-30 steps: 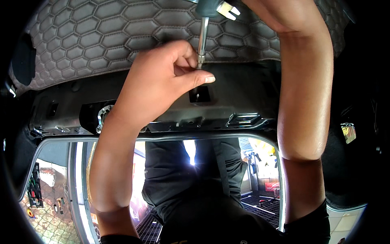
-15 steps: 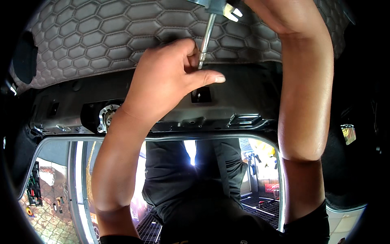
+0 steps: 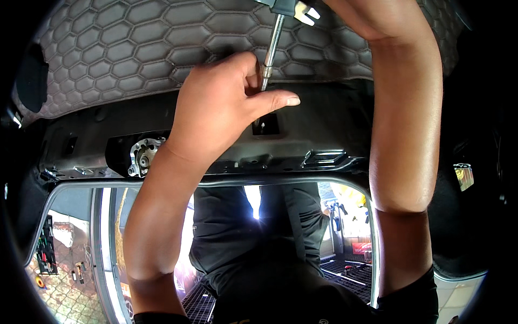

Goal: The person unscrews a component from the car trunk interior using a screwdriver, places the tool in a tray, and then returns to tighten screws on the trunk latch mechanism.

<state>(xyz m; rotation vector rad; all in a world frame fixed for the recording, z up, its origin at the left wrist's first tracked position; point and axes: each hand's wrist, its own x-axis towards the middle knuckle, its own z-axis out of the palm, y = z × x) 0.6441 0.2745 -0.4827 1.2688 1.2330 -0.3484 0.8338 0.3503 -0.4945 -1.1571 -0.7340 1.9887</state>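
My left hand (image 3: 216,105) is over the dark metal panel, its index finger curled against a slim metal shaft (image 3: 273,46) and its thumb stretched out to the right. The shaft runs down through the gap between that finger and the thumb; its lower end is hidden. At its top is a dark tool body (image 3: 284,6), cut off by the frame edge, with a pale forked piece (image 3: 306,14) beside it. Only the heel of my right hand (image 3: 353,19) shows at the top; its fingers are out of frame. Below the thumb is a square opening (image 3: 267,124) in the panel.
Quilted dark padding (image 3: 135,51) covers the far side. A metal latch-like part (image 3: 143,156) sits in a recess beside my left wrist. Below the panel (image 3: 318,129), a framed opening (image 3: 226,181) shows my legs, a floor grate (image 3: 350,270) and a tool tray (image 3: 47,245).
The shaft and tool body have shifted slightly left. My left wrist has moved a little right, baring more of the latch-like part. The right arm is nearly still.
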